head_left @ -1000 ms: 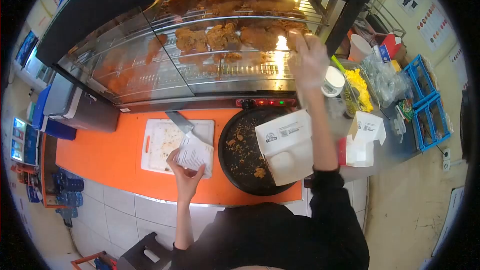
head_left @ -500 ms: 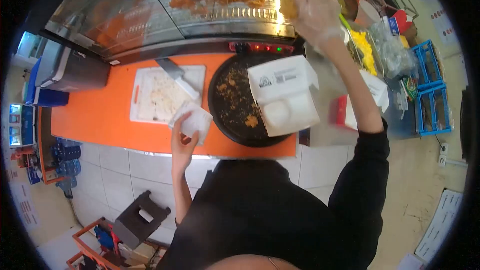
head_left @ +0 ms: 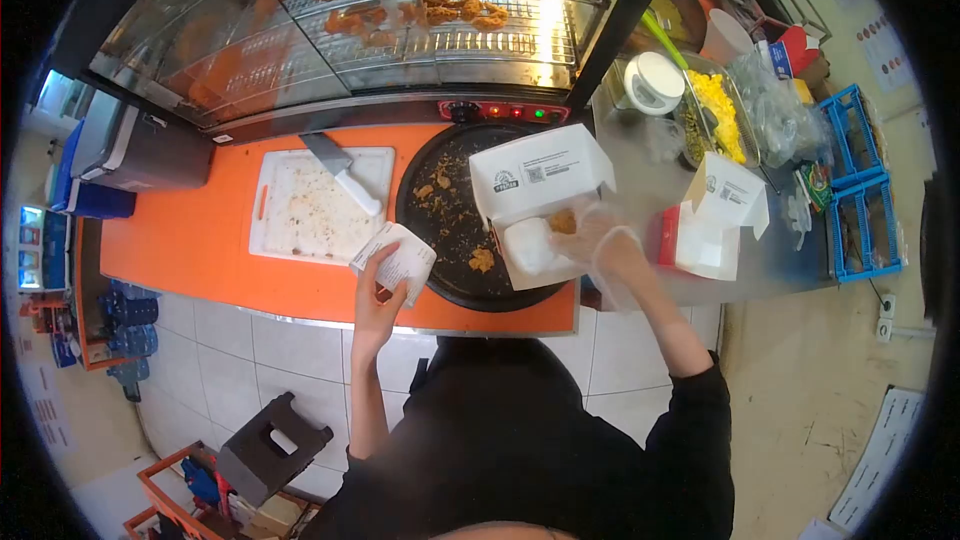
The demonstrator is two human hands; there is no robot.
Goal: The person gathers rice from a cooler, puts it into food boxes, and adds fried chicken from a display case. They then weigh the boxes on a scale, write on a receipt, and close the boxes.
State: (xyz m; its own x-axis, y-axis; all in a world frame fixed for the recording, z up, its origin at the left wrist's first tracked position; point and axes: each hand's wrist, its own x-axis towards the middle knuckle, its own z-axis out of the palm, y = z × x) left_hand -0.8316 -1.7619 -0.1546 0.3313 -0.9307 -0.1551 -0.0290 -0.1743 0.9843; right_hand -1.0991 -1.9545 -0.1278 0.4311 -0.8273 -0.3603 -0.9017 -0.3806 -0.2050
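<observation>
My left hand [head_left: 378,292] grips a small white printed packet [head_left: 405,258] over the orange counter's front edge. My right hand [head_left: 600,238], in a clear plastic glove, reaches into an open white box [head_left: 535,172], its fingers around a brown fried piece [head_left: 563,222]. Beside that piece, inside the box, lies a white rounded item [head_left: 529,245]. The box rests on a round black tray [head_left: 440,270] scattered with crumbs. To the left, a knife [head_left: 345,177] lies across a white cutting board [head_left: 310,225].
A glass display case [head_left: 420,50] with fried pieces stands behind the counter. On the right are a second open box [head_left: 710,230], a white-lidded jar [head_left: 655,83], a container of yellow food [head_left: 722,115] and blue baskets [head_left: 868,210]. A grey cooler [head_left: 145,140] sits far left.
My right hand has come down from the display case into the open box, bringing the fried piece. My left hand still holds the packet, now turned with its printed side showing.
</observation>
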